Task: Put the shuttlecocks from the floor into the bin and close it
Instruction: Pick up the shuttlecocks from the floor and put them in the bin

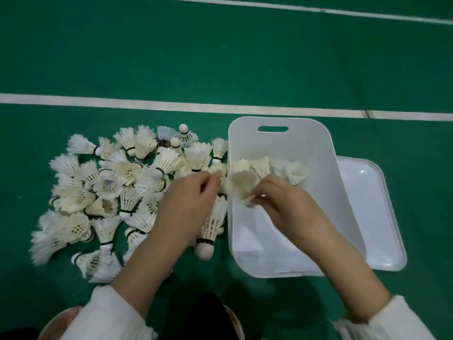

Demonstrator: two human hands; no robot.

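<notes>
Shuttlecocks (117, 192) lie in a loose white heap on the green floor (220, 57), just left of the bin (318, 148) and on the near side of a white court line (122, 104); most rest on their sides, and a couple at the heap's far edge stand cork up. The bin is white plastic and open-topped, with a slot handle in its far wall; a short binned row (279, 168) of them sits toward that wall, skirts up. Over the opening, the right hand (282, 200) has its fingers bent round the cork end of a blurred shuttlecock (242, 186), whose skirt points up and to the left. The left hand (188, 202) reaches over the heap beside the bin's left wall, fingers curled, thumb and forefinger pinching the feathers of a wall-side shuttlecock (218, 169). The lid (367, 204) lies flat on the floor at the bin's right side, one edge hidden behind the bin; cream sleeves (110, 315) cover both forearms at the near edge.
</notes>
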